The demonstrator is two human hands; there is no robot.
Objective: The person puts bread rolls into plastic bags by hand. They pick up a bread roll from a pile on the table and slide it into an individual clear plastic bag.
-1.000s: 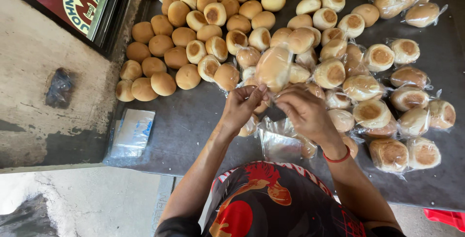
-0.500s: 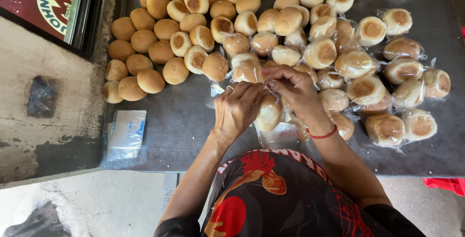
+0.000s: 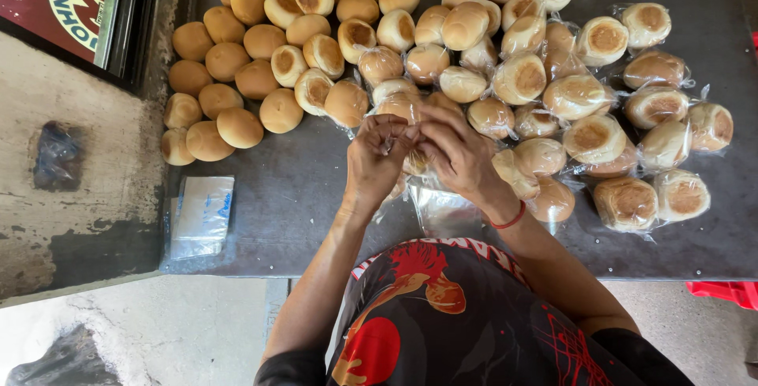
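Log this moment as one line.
left hand and right hand: both on bagged bun | loose buns left | wrapped buns right

Even, soft daylight, fairly bright — no harsh glare, only small glints on the plastic wrapping (image 3: 624, 204) and a dull sheen across the dark metal table (image 3: 300, 196). Shadows weak and short, tucked under the buns (image 3: 260, 78) and beneath the hands — left hand (image 3: 375, 161), right hand (image 3: 458, 153). Focus sharp in the middle, fingers slightly smeared by motion, wide-lens stretch at the corners, and the floor (image 3: 158, 331) paler and flatter.
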